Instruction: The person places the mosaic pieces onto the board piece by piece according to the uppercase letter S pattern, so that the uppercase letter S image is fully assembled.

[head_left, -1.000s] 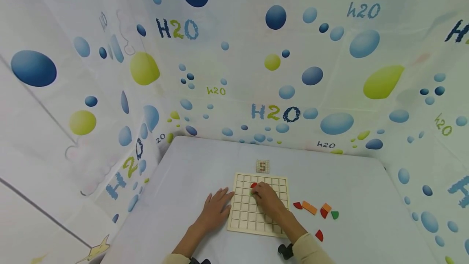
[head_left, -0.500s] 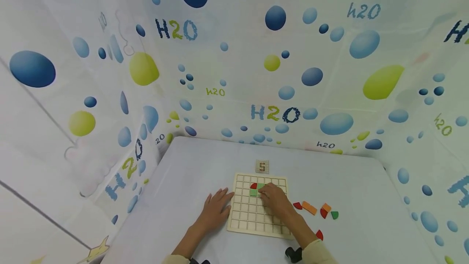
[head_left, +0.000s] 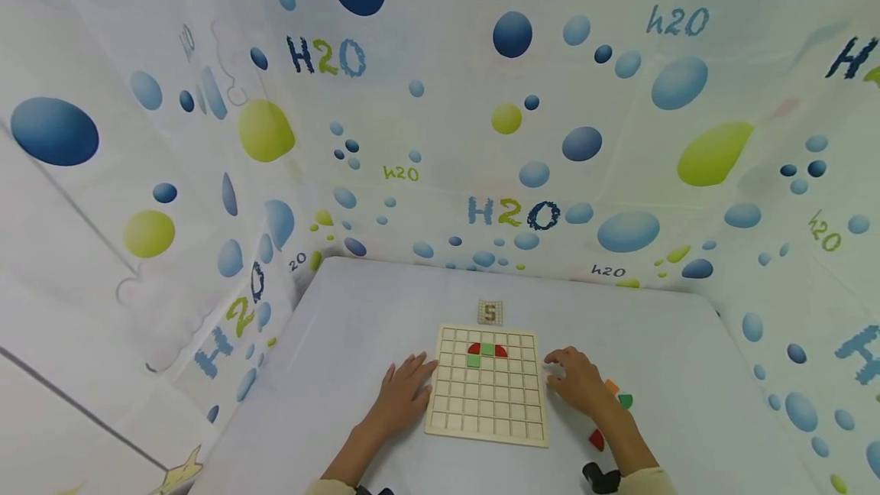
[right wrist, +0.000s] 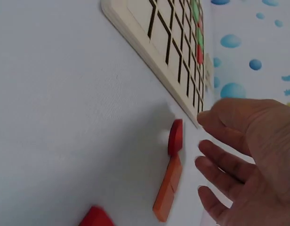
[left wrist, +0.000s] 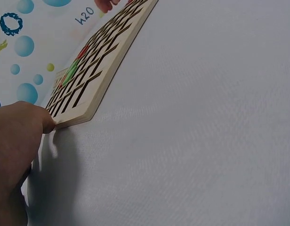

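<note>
A pale wooden grid board (head_left: 486,403) lies on the table. Near its far side sit a red quarter-round tile (head_left: 474,348), a green square tile (head_left: 487,349), another red quarter-round tile (head_left: 501,351) and a second green square tile (head_left: 473,360). My left hand (head_left: 402,392) rests flat beside the board, fingertips at its left edge. Off the right edge, my right hand (head_left: 577,380) hovers with loosely bent, parted fingers and nothing between them. The right wrist view has it close to a red tile (right wrist: 175,136) and orange tiles (right wrist: 167,188), which it hides in the head view.
A small card with a figure like an S or 5 (head_left: 490,312) lies beyond the board. Right of the board are an orange tile (head_left: 612,386), a green quarter-round tile (head_left: 625,401) and a red tile (head_left: 596,440). A printed curtain (head_left: 440,121) surrounds the table's back and sides.
My right hand has moved right, off the board to beside the loose tiles. The red tile right of the upper green one is now uncovered on the board. My left hand stays put.
</note>
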